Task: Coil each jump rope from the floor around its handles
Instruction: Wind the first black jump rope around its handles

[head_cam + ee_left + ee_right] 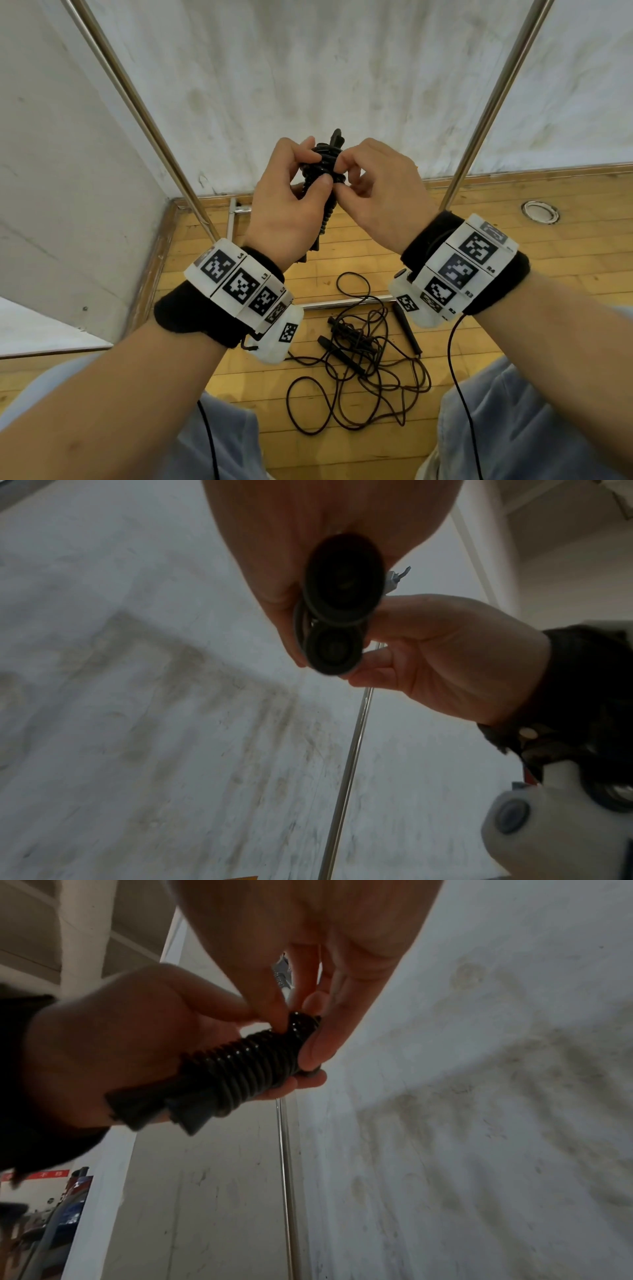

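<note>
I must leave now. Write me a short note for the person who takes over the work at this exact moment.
Left hand: grips the black jump rope bundle, cord coiled tightly around its two handles, held up in front of the chest.
Right hand: fingertips pinch the cord at the bundle's top end, apparently securing the last turn.
Done: this rope is almost fully coiled.
Left: finish its end, then coil the loose black ropes lying tangled on the wooden floor; how many there are I cannot tell.

Glossy black rope coil [246,1064]; wood floor [513,260].
</note>
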